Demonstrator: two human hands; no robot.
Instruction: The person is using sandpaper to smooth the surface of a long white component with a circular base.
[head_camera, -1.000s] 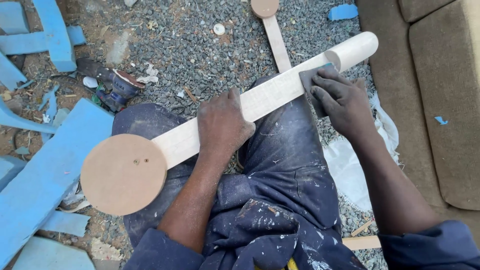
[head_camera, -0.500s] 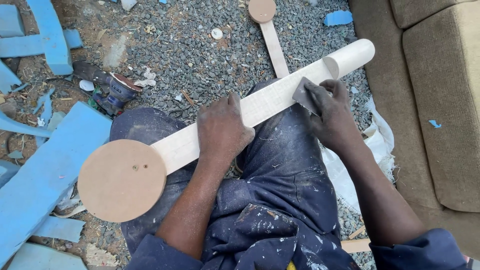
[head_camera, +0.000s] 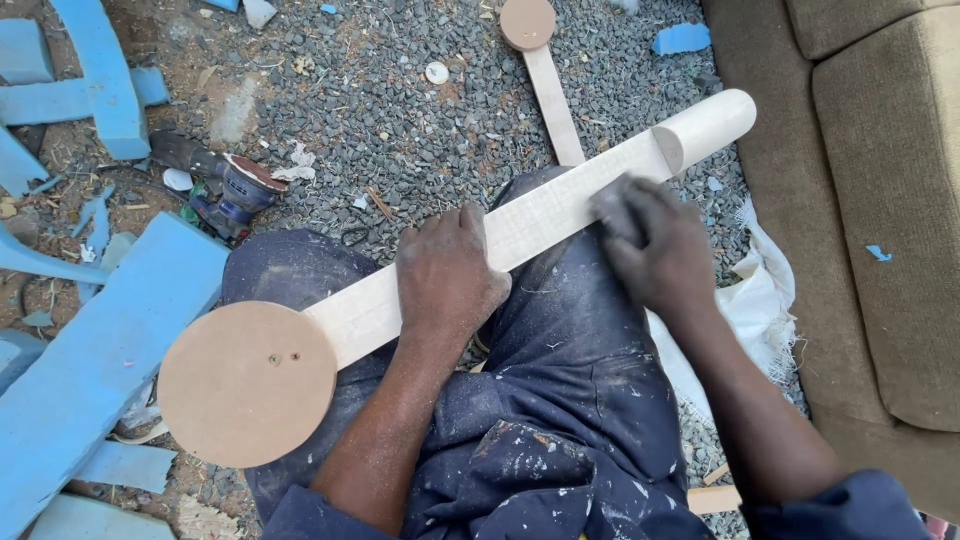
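— Where is there room to pass?

— Over the open gravel (head_camera: 400, 120) at upper centre, between the power sander (head_camera: 225, 185) and the second wooden piece (head_camera: 545, 70).

— And what blocks the sides?

— Blue boards (head_camera: 95, 350) crowd the left edge; the brown sofa (head_camera: 860, 200) walls off the right, with a white sack (head_camera: 755, 300) just beside it.

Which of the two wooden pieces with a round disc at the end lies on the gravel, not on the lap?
The small pale wooden slat with a round brown disc at the top, untouched by either hand.
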